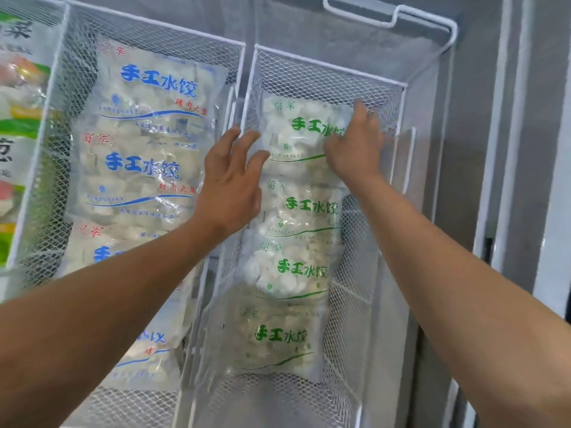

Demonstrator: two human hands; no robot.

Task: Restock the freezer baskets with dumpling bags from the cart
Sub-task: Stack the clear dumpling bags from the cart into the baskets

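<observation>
Forearms: both bare, reaching up from the lower edge into the freezer.
Left hand [230, 183]: fingers spread and straight, tips on the left edge of the top green bag [296, 134].
Right hand [355, 149]: fingers bent over that bag's right side, pressing it; whether they pinched it could not be told.
Right basket [383, 97]: white mesh, held four overlapping green-print bags in a row; the top one lay farthest.
Left basket [154, 32]: just beside, held blue-print bags [145, 118], likewise overlapping.
Far left: other green packs [18, 118].
</observation>
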